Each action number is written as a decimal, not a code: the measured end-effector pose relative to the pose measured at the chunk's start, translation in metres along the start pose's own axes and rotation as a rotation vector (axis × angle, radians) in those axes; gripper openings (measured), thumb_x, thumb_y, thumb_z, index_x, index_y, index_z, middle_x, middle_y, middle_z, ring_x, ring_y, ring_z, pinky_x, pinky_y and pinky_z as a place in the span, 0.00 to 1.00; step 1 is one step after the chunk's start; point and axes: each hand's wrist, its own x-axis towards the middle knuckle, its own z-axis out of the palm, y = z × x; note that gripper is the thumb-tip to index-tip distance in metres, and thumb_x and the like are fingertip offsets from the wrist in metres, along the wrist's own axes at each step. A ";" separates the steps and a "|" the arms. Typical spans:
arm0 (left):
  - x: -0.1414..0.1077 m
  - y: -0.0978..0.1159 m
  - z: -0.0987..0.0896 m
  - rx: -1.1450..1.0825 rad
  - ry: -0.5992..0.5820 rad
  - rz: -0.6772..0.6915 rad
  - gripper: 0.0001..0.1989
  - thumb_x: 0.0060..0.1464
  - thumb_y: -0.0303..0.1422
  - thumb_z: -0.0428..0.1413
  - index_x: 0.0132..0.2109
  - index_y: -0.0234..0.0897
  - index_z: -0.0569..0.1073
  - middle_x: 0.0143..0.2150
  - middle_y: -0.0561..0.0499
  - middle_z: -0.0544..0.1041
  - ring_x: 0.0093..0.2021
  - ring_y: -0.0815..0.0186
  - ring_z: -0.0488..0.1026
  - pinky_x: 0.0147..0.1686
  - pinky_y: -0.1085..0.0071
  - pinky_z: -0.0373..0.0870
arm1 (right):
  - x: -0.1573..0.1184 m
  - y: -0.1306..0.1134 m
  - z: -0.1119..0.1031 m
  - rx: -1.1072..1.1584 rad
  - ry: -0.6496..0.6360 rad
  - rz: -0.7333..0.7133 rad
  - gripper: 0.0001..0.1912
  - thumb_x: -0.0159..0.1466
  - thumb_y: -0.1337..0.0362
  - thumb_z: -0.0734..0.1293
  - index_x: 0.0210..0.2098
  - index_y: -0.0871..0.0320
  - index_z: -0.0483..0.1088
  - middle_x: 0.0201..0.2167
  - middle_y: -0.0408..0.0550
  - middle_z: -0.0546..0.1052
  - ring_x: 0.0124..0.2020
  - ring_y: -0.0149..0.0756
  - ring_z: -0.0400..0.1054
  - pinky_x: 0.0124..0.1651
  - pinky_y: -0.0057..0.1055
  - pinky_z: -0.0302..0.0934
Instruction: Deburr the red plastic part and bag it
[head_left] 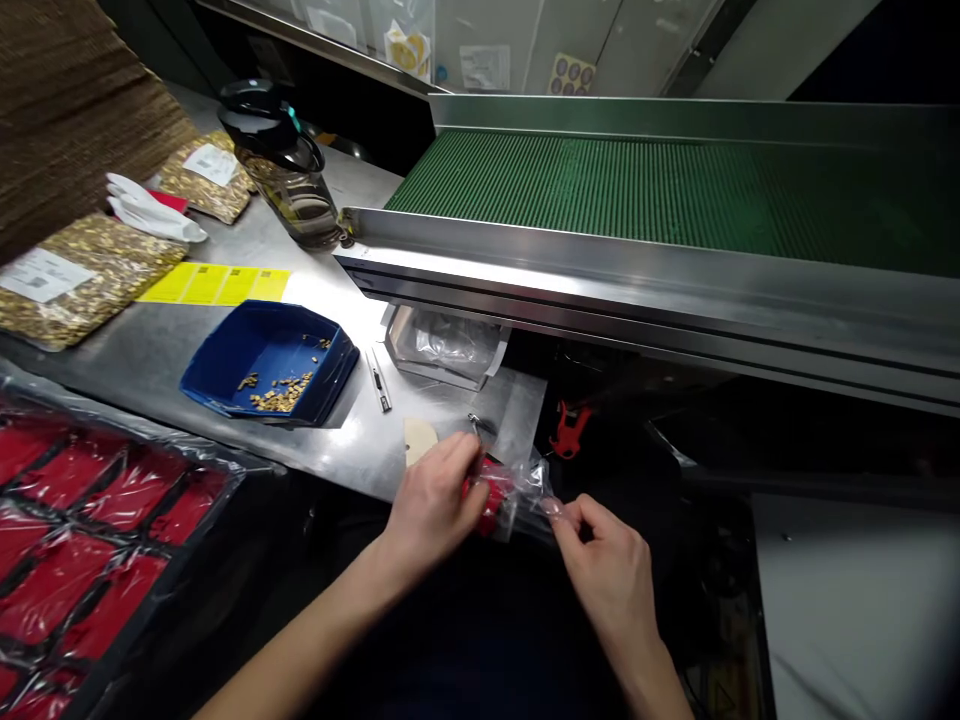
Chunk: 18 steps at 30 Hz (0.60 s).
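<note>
My left hand [435,495] is closed round a small red item [491,495] at the front edge of the metal table. Clear plastic film, seemingly a bag [525,482], lies over the red item and stretches to the right. Thumb and fingers of my right hand [607,560] pinch the film's right end. A thin metal piece [475,425] shows just above my left fingers; whether they grip it I cannot tell. Beside that hand lies a beige flat piece [418,440], partly covered by it. What the red item is remains unclear.
A blue bin [262,350] holds small brass-coloured parts. Nearby are a cutter knife [379,382], a tray of clear bags [446,345] and a bottle [289,170]. The green conveyor [600,190] juts out above the table. Red packs [75,470] fill a lined box at left.
</note>
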 end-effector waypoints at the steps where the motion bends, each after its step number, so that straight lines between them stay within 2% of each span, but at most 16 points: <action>1: -0.002 -0.002 0.003 0.053 -0.012 0.021 0.08 0.57 0.23 0.53 0.36 0.40 0.63 0.33 0.53 0.71 0.32 0.64 0.68 0.31 0.69 0.60 | -0.004 -0.002 0.000 0.021 -0.035 -0.050 0.22 0.68 0.50 0.66 0.22 0.55 0.62 0.21 0.40 0.68 0.23 0.30 0.57 0.30 0.28 0.50; 4: -0.004 -0.002 0.008 0.090 -0.083 0.081 0.07 0.58 0.27 0.55 0.38 0.42 0.63 0.28 0.55 0.70 0.26 0.65 0.67 0.25 0.70 0.56 | -0.013 -0.007 0.004 0.119 -0.256 -0.128 0.22 0.70 0.51 0.63 0.23 0.55 0.61 0.21 0.39 0.68 0.24 0.30 0.60 0.30 0.27 0.52; 6: -0.002 -0.002 0.004 0.096 0.017 0.025 0.06 0.60 0.29 0.55 0.38 0.42 0.63 0.27 0.57 0.69 0.23 0.66 0.65 0.24 0.70 0.55 | -0.014 -0.007 0.008 0.024 -0.334 -0.054 0.22 0.69 0.52 0.63 0.22 0.55 0.59 0.18 0.38 0.64 0.21 0.30 0.57 0.28 0.28 0.49; 8: -0.003 -0.001 -0.005 0.076 0.167 -0.066 0.06 0.62 0.31 0.54 0.37 0.42 0.62 0.26 0.58 0.66 0.23 0.68 0.63 0.26 0.71 0.57 | -0.013 -0.007 0.010 -0.134 -0.258 0.000 0.16 0.66 0.56 0.65 0.24 0.54 0.60 0.20 0.39 0.66 0.22 0.33 0.59 0.27 0.29 0.47; 9: -0.006 -0.001 -0.010 0.042 0.195 -0.092 0.07 0.62 0.30 0.54 0.36 0.42 0.62 0.26 0.58 0.65 0.23 0.69 0.63 0.27 0.72 0.58 | -0.013 -0.009 0.012 -0.177 -0.197 -0.022 0.11 0.65 0.60 0.65 0.27 0.53 0.63 0.24 0.41 0.70 0.26 0.35 0.63 0.28 0.30 0.47; 10: -0.011 -0.001 -0.014 0.001 0.170 -0.100 0.08 0.61 0.29 0.54 0.34 0.41 0.62 0.26 0.58 0.64 0.24 0.69 0.62 0.28 0.73 0.58 | -0.012 -0.012 0.014 -0.175 -0.150 -0.075 0.05 0.64 0.62 0.65 0.31 0.53 0.65 0.29 0.43 0.73 0.30 0.37 0.66 0.30 0.29 0.50; 11: -0.019 -0.001 -0.017 -0.037 0.092 -0.095 0.09 0.61 0.27 0.52 0.33 0.41 0.61 0.26 0.58 0.64 0.25 0.69 0.62 0.28 0.73 0.58 | -0.012 -0.016 0.016 -0.129 -0.128 -0.134 0.03 0.64 0.63 0.65 0.33 0.53 0.66 0.33 0.44 0.74 0.33 0.37 0.67 0.31 0.29 0.51; 12: -0.029 -0.003 -0.019 -0.070 -0.021 -0.087 0.10 0.60 0.25 0.50 0.32 0.41 0.61 0.27 0.57 0.65 0.26 0.69 0.63 0.29 0.73 0.57 | -0.012 -0.021 0.019 -0.058 -0.131 -0.171 0.05 0.65 0.63 0.64 0.32 0.53 0.65 0.32 0.44 0.73 0.32 0.36 0.66 0.32 0.29 0.52; 14: -0.052 -0.008 -0.023 -0.122 -0.271 -0.106 0.09 0.60 0.23 0.48 0.32 0.40 0.61 0.30 0.56 0.68 0.28 0.69 0.63 0.30 0.73 0.56 | -0.011 -0.030 0.024 0.080 -0.202 -0.162 0.18 0.69 0.59 0.63 0.23 0.55 0.58 0.22 0.39 0.64 0.25 0.31 0.57 0.29 0.28 0.49; 15: -0.064 -0.013 -0.025 -0.150 -0.385 -0.135 0.09 0.59 0.22 0.47 0.32 0.40 0.62 0.30 0.56 0.68 0.29 0.68 0.63 0.31 0.73 0.56 | -0.011 -0.033 0.025 0.133 -0.269 -0.143 0.23 0.69 0.57 0.63 0.21 0.56 0.53 0.19 0.38 0.59 0.22 0.29 0.53 0.28 0.28 0.47; 16: -0.076 -0.018 -0.028 -0.184 -0.483 -0.173 0.08 0.58 0.22 0.47 0.33 0.40 0.63 0.31 0.56 0.68 0.30 0.68 0.63 0.32 0.73 0.57 | -0.012 -0.034 0.025 0.175 -0.367 -0.134 0.23 0.69 0.57 0.64 0.21 0.56 0.54 0.19 0.37 0.59 0.22 0.27 0.52 0.28 0.28 0.46; 18: -0.099 -0.031 -0.035 -0.256 -0.627 -0.281 0.08 0.56 0.22 0.48 0.31 0.39 0.62 0.31 0.56 0.66 0.31 0.68 0.62 0.33 0.72 0.56 | -0.014 -0.029 0.022 0.264 -0.663 -0.166 0.14 0.62 0.59 0.72 0.27 0.56 0.65 0.26 0.37 0.69 0.28 0.27 0.61 0.32 0.25 0.52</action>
